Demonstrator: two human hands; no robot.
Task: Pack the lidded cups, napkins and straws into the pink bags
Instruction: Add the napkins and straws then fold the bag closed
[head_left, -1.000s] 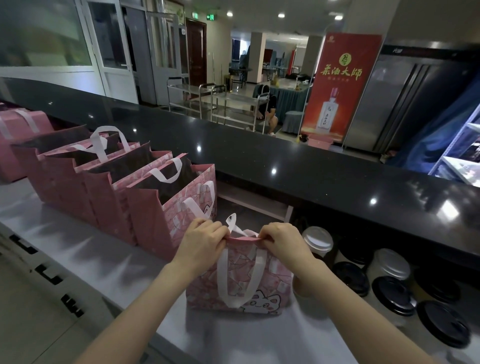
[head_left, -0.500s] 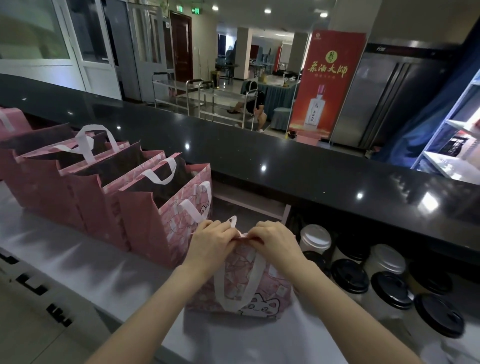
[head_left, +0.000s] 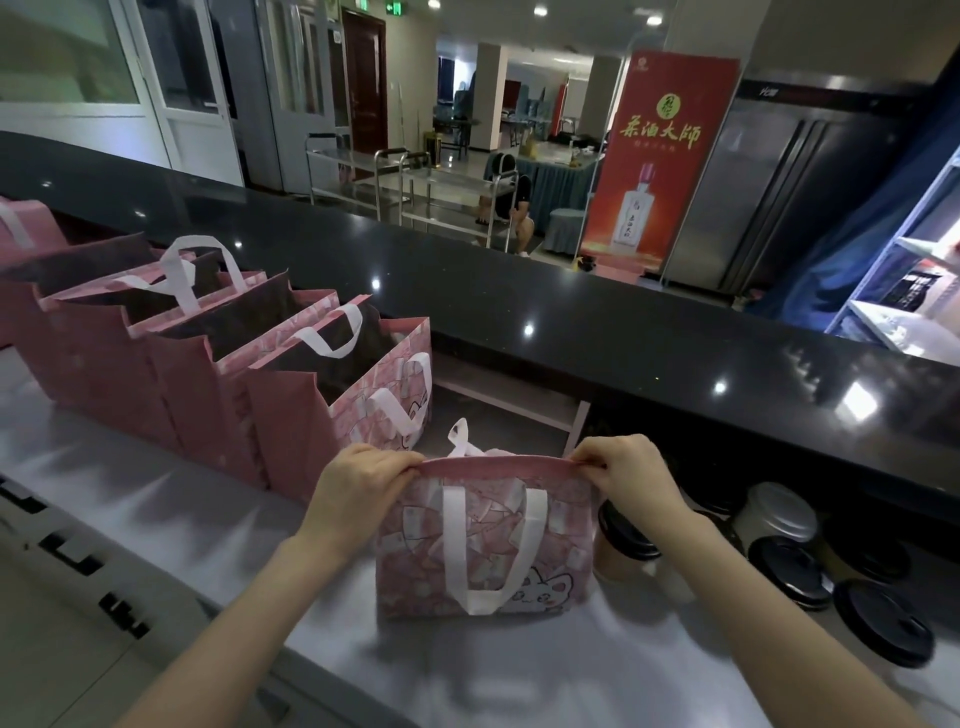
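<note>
A pink patterned bag (head_left: 483, 540) with white handles and a cartoon cat stands on the steel counter (head_left: 156, 499) in front of me. My left hand (head_left: 358, 483) pinches the left end of its top rim, and my right hand (head_left: 631, 475) pinches the right end. The rim is stretched flat between them and the inside is hidden. To the right stand several lidded cups, among them a black-lidded one (head_left: 623, 540) close to the bag and a white-lidded one (head_left: 779, 512). No napkins or straws are visible.
A row of open pink bags (head_left: 332, 410) stands along the counter to the left. A raised black bar top (head_left: 571, 322) runs behind the work surface. The counter's front edge (head_left: 291, 670) drops off below my left arm.
My hands have slid apart along the bag's top rim, from close together near the middle to its two ends. The rim is now pulled straight.
</note>
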